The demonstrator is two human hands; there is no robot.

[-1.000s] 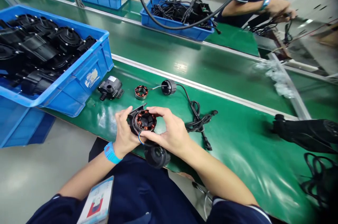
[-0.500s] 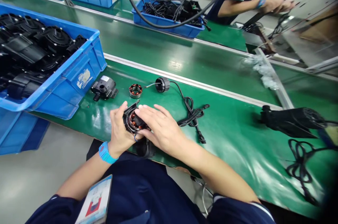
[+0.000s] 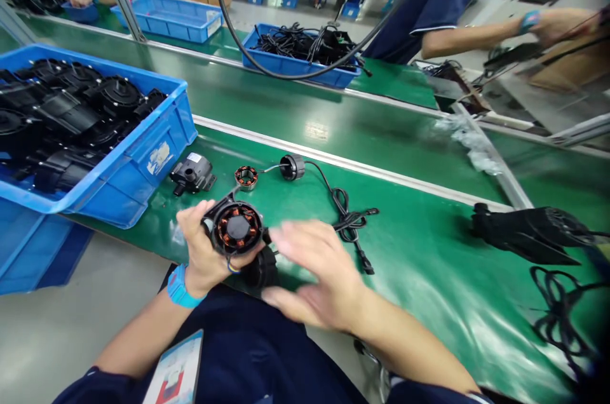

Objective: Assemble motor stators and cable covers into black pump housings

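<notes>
My left hand [image 3: 203, 245] is closed around a black pump housing [image 3: 237, 229], whose open round end faces up and shows copper windings inside. A thin wire hangs from its lower edge. Just to the right, my right hand [image 3: 319, 270] is off the housing, fingers apart and blurred by motion. Below the housing, a round black cap [image 3: 262, 267] is partly hidden. Beyond my hands lie a loose copper-wound stator [image 3: 246, 178], a black end cap [image 3: 292, 167] wired to it, and a coiled black cable [image 3: 350, 220]. A small black pump [image 3: 193, 173] stands to the left.
A blue crate [image 3: 166, 156] full of black pumps is at my left. Across the bench stand a blue bin of cables [image 3: 305, 77] and a shallow blue bin [image 3: 171, 23]. On the right lies a larger black pump [image 3: 528, 229]. Co-workers' arms [image 3: 481, 42] show at the far side.
My right hand has lifted off the housing and drawn away to the right, uncovering the windings. My left hand has tilted the open end toward me. The view has tipped up slightly.
</notes>
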